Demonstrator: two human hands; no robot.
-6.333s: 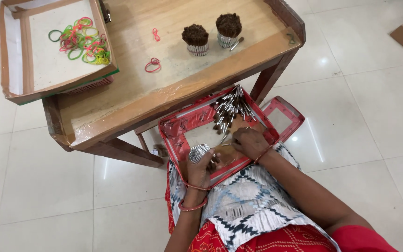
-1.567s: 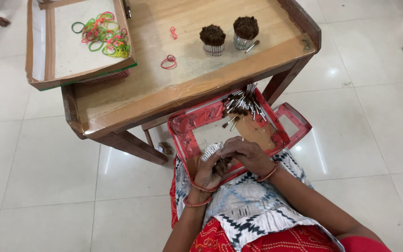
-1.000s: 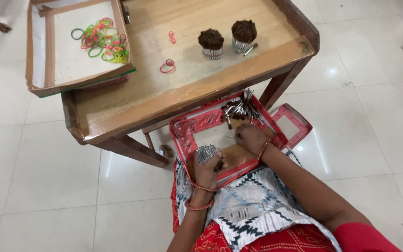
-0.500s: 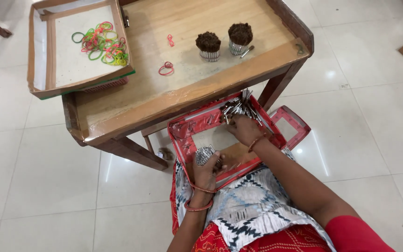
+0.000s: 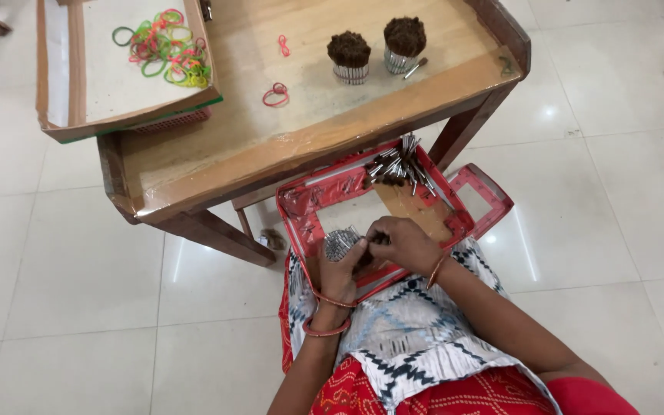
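Two bristle bundles (image 5: 348,55) upright on tabletop (image 5: 324,123), 12 o'clock. Red tray (image 5: 301,207) on lap: loose metal pieces (image 5: 397,163). Left hand (image 5: 340,269) fingers closed around silver bundle (image 5: 340,242); right hand (image 5: 401,242) fingers pinching at it.

your left hand (image 5: 340,270) grips a bundle of small silver-ended sticks (image 5: 340,242), held upright over the near left corner of the red tray (image 5: 301,201) on your lap. your right hand (image 5: 401,242) touches the bundle from its right side. a loose pile of silver sticks (image 5: 399,163) lies at the tray's far edge, splayed.
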